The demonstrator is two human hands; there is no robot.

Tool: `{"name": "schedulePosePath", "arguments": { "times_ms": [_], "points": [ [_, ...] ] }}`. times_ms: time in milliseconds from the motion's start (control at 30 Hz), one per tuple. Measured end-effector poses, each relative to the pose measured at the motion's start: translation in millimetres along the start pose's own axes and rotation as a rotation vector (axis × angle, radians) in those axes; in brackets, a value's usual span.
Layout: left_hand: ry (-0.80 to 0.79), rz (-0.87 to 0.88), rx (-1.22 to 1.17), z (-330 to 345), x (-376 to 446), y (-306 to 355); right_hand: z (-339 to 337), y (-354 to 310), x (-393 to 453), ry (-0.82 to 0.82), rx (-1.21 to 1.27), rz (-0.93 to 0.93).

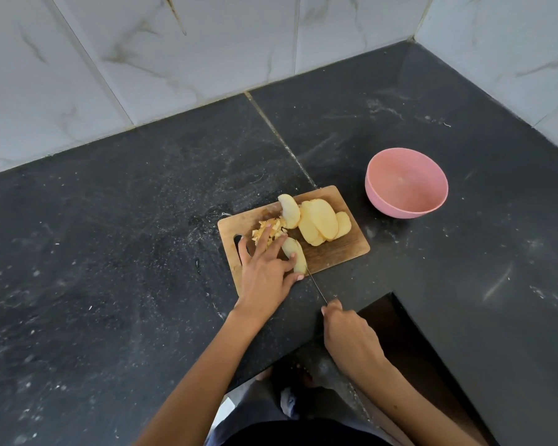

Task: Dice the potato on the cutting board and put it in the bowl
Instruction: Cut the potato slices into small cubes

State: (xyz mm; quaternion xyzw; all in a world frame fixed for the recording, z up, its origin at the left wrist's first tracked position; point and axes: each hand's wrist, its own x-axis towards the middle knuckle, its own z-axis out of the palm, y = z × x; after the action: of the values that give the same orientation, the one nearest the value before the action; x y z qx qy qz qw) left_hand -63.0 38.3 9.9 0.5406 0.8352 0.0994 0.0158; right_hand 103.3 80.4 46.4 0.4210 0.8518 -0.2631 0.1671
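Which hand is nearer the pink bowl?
Right, marginally. The right hand holds the knife off the cutting board's near edge, below and left of the pink bowl. The left hand presses a potato slice farther left on the board.

board (335, 249): wooden, lying flat on the counter, handle slot at its left end | slices (322, 225): pale yellow, lying fanned and overlapping at the board's middle-right | dice (273, 228): small heap sitting left of the slices | slab (295, 255): lying at the near edge, blade resting against it | bowl (406, 183): pink, standing upright, right of the board
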Motion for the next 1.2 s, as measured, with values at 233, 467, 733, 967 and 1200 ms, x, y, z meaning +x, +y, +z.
{"name": "schedulePosePath", "arguments": {
  "times_ms": [233, 467, 733, 967, 1200],
  "points": [
    [0.047, 0.026, -0.043, 6, -2, -1, -16, 6, -2, 0.090, 0.202, -0.018],
    [0.072, 0.001, -0.146, 6, -1, 0, -23, -4, 28, 0.179, 0.247, -0.019],
    [0.174, -0.058, -0.159, 6, -7, 6, -19, -23, 39, 0.180, 0.083, -0.049],
    [0.150, -0.057, -0.124, 4, -5, 4, -18, -37, 45, 0.137, -0.007, -0.002],
    [0.140, -0.048, -0.110, 3, -6, 4, -17, -33, 38, 0.047, -0.054, 0.034]
  ]
}}
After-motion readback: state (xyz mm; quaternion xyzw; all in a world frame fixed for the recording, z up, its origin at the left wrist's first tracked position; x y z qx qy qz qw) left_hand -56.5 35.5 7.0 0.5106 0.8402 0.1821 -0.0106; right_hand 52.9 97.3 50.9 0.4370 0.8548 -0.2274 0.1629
